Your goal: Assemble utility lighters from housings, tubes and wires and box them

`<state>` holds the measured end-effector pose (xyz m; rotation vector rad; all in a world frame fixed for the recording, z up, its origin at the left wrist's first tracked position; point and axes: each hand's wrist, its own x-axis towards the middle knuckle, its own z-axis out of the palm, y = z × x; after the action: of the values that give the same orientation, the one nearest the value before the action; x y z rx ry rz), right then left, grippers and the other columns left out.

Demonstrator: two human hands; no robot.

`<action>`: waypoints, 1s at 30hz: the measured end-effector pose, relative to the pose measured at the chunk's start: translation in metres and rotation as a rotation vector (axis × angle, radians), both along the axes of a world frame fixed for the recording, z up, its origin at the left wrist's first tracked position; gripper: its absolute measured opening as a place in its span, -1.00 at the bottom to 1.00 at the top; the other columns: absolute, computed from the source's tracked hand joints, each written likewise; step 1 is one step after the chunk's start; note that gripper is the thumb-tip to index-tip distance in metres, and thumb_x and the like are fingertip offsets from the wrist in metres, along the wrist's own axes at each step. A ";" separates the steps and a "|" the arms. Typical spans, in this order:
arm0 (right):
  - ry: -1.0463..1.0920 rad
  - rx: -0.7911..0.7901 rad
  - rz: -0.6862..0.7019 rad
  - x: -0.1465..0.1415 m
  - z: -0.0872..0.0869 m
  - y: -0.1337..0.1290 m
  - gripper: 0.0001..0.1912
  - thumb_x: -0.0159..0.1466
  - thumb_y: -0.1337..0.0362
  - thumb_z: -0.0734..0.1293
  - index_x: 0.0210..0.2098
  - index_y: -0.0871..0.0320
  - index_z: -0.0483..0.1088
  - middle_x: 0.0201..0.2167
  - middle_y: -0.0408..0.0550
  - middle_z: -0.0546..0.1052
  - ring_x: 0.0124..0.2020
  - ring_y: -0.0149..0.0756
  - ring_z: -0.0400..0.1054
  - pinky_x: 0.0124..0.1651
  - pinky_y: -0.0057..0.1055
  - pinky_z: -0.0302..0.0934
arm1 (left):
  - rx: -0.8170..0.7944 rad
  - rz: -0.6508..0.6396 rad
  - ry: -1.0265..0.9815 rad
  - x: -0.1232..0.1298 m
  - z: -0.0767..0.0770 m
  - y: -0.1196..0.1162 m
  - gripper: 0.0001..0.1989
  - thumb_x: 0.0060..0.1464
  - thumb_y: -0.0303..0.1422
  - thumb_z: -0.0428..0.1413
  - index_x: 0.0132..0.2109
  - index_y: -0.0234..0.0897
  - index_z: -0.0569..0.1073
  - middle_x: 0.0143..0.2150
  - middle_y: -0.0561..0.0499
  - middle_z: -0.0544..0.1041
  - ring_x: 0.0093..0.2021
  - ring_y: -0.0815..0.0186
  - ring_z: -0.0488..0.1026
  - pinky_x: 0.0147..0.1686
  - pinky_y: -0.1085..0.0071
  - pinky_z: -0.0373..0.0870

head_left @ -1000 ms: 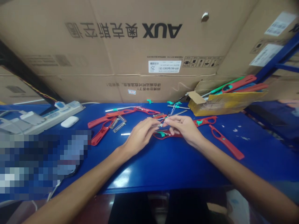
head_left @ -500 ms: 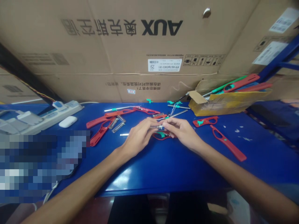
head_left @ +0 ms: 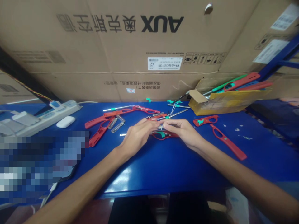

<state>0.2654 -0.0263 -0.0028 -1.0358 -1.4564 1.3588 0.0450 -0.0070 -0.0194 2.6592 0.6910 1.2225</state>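
Note:
In the middle of the blue table, my left hand [head_left: 138,134] is closed, its fingertips meeting those of my right hand [head_left: 182,132]. My right thumb and index finger are pinched together. Between the fingertips shows a small pale part [head_left: 160,127], mostly covered, its kind too small to make out. Just under the hands lies a red lighter half-shell [head_left: 171,134] with a green trigger [head_left: 161,134] in it. Behind them are another red shell piece [head_left: 157,117] and a metal tube [head_left: 178,113] with thin white wires.
Left lie several red shells [head_left: 96,134], clear fuel tanks [head_left: 117,127], a power strip [head_left: 67,109] and a white case [head_left: 66,122]. Right are red shells [head_left: 230,144] and a yellow-taped carton [head_left: 224,102] of lighter parts. A large cardboard box [head_left: 126,62] stands behind.
Both hands stay together at nearly the same spot, with small finger movements. A dark blue bit seen at the right fingertips no longer shows. The view has shifted slightly.

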 end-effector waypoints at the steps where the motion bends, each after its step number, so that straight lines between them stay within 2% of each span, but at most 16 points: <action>1: 0.005 -0.014 0.007 0.000 0.000 0.000 -0.70 0.15 0.02 0.52 -0.21 0.05 0.66 -0.13 -0.04 0.67 -0.06 -0.16 0.49 0.20 -0.08 0.22 | 0.011 0.004 0.005 0.000 0.000 0.000 -0.81 0.38 -0.50 0.03 0.04 -0.29 0.48 0.02 -0.09 0.64 -0.09 0.27 0.52 -0.15 0.31 0.53; 5: 0.026 -0.045 0.008 0.000 0.000 -0.001 -0.66 0.12 0.00 0.53 -0.19 0.05 0.67 -0.10 -0.02 0.67 -0.06 -0.16 0.51 0.25 -0.05 0.18 | 0.069 0.005 0.016 0.000 -0.003 0.002 -0.80 0.36 -0.53 0.04 0.04 -0.29 0.48 0.01 -0.09 0.64 -0.10 0.25 0.53 -0.16 0.30 0.54; 11: 0.071 -0.095 -0.002 -0.002 -0.001 -0.002 -0.62 0.08 -0.01 0.56 -0.18 0.04 0.67 -0.16 -0.04 0.69 -0.07 -0.14 0.53 0.28 -0.04 0.16 | 0.091 0.006 0.043 0.001 -0.002 0.002 -0.80 0.36 -0.51 0.03 0.05 -0.29 0.48 -0.01 -0.08 0.65 -0.10 0.24 0.54 -0.17 0.28 0.56; 15: 0.080 -0.106 -0.029 -0.002 0.001 -0.001 -0.66 0.06 0.02 0.57 -0.22 0.04 0.67 -0.20 -0.05 0.69 -0.08 -0.14 0.54 0.26 -0.05 0.20 | 0.116 0.041 0.052 0.003 0.002 -0.001 -0.79 0.38 -0.49 0.03 0.08 -0.29 0.47 0.03 -0.08 0.65 -0.09 0.25 0.56 -0.17 0.29 0.58; 19: 0.066 -0.096 -0.020 0.001 0.007 -0.001 -0.72 0.14 0.06 0.53 -0.22 0.06 0.65 -0.15 -0.06 0.68 -0.05 -0.18 0.52 0.25 -0.06 0.21 | 0.159 0.093 0.032 0.005 0.001 0.000 -0.82 0.37 -0.47 0.07 0.06 -0.29 0.46 0.02 -0.07 0.65 -0.11 0.26 0.57 -0.18 0.31 0.58; 25: 0.018 0.050 0.026 0.004 0.012 -0.001 -0.82 0.24 0.12 0.46 -0.31 0.09 0.58 0.01 -0.07 0.61 0.07 -0.21 0.44 0.24 -0.13 0.19 | 0.074 0.079 -0.021 0.005 -0.004 0.001 -0.79 0.34 -0.46 0.11 0.09 -0.25 0.45 0.01 -0.04 0.64 -0.11 0.30 0.56 -0.14 0.35 0.56; 30: 0.003 0.055 0.020 0.006 0.009 0.003 -0.82 0.21 0.11 0.48 -0.33 0.10 0.57 -0.03 -0.07 0.60 0.02 -0.22 0.44 0.22 -0.12 0.20 | 0.012 0.069 -0.029 0.005 -0.004 0.001 -0.76 0.34 -0.45 0.12 0.11 -0.21 0.45 0.03 -0.04 0.62 -0.03 0.29 0.54 -0.08 0.33 0.54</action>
<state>0.2711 -0.0232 0.0064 -0.9863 -1.4971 1.3264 0.0496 -0.0064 -0.0239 2.6420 0.7795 1.2835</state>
